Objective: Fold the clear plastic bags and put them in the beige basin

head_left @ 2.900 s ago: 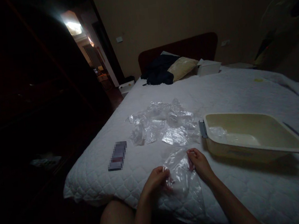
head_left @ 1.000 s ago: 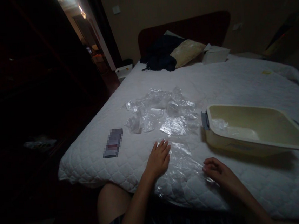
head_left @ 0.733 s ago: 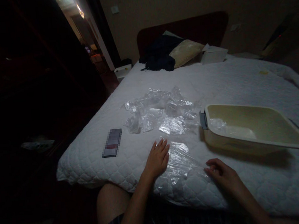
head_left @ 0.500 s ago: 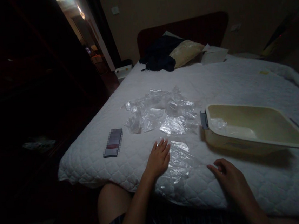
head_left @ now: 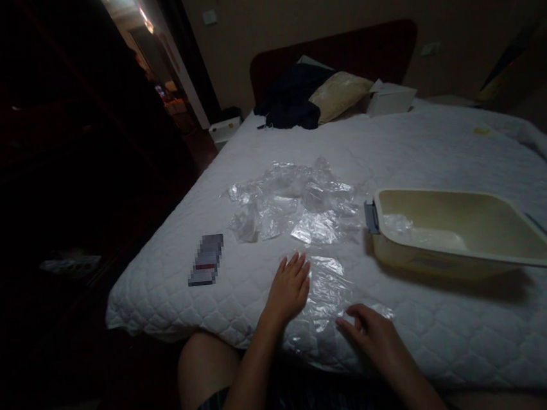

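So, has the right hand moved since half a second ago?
Yes: judged against the cream tub, the right hand has shifted leftward, away from the tub and toward the left hand.

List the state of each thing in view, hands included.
left hand: flat, palm down at film's left edge
right hand: partly curled, thumb and index apart
near plastic film: spread out, wrinkled
plastic heap: crumpled
bin: open, clear plastic inside
pixelated item: lying flat, details masked
dark cloth: bunched
doorway: open, lit beyond
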A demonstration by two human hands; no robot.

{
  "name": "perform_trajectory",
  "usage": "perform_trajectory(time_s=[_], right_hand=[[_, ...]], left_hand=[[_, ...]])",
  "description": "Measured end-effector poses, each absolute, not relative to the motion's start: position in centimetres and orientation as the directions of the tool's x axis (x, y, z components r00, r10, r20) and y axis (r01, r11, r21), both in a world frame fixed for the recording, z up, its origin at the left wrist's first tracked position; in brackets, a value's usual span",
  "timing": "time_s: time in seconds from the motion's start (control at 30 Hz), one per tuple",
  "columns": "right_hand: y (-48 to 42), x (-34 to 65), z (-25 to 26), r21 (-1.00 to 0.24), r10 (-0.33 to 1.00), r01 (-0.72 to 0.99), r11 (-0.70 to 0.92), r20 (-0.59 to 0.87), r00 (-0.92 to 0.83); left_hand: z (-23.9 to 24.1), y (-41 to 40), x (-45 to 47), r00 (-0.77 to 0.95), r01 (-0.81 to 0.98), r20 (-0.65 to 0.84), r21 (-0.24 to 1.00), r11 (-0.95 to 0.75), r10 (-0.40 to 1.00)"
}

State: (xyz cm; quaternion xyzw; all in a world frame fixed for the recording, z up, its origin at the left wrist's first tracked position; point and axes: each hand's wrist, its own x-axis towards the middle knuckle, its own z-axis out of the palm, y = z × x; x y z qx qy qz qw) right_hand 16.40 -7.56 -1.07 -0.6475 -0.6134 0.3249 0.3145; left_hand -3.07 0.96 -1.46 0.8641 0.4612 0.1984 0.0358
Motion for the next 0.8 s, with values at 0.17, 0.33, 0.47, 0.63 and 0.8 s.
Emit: perform_trajectory(time_s=[0.17, 0.33, 0.47, 0.63, 0.8], right_hand=[[-7.2, 15.9, -0.4, -0.842, 1.000, 0.539, 0.015, 0.012, -0.010], [-7.2, 15.9, 0.3, -0.948, 0.960, 0.177, -0.264, -0.276, -0.044], [-7.3, 15.7, 0.3, -0.922, 0.930, -0.122, -0.367, -0.364, -0.052], [-7.5, 15.2, 0.5, -0.950, 0.962, -0.177, -0.257, -0.269, 0.045], [-7.9, 15.2, 0.3, -0.949, 0.950, -0.085, -0.304, -0.308, 0.047]], left_hand=[[-1.4, 0.9, -3.0, 0.492, 0.789, 0.310, 0.236, -0.567, 0.814], [-1.5, 0.9, -3.1, 0.494, 0.792, 0.321, 0.218, -0.571, 0.808], [-1.6, 0.9, -3.1, 0.494, 0.792, 0.325, 0.217, -0.571, 0.807], [-1.5, 0.9, -3.1, 0.491, 0.787, 0.331, 0.228, -0.573, 0.806], [-1.5, 0.8, -3.0, 0.489, 0.784, 0.340, 0.233, -0.575, 0.803]])
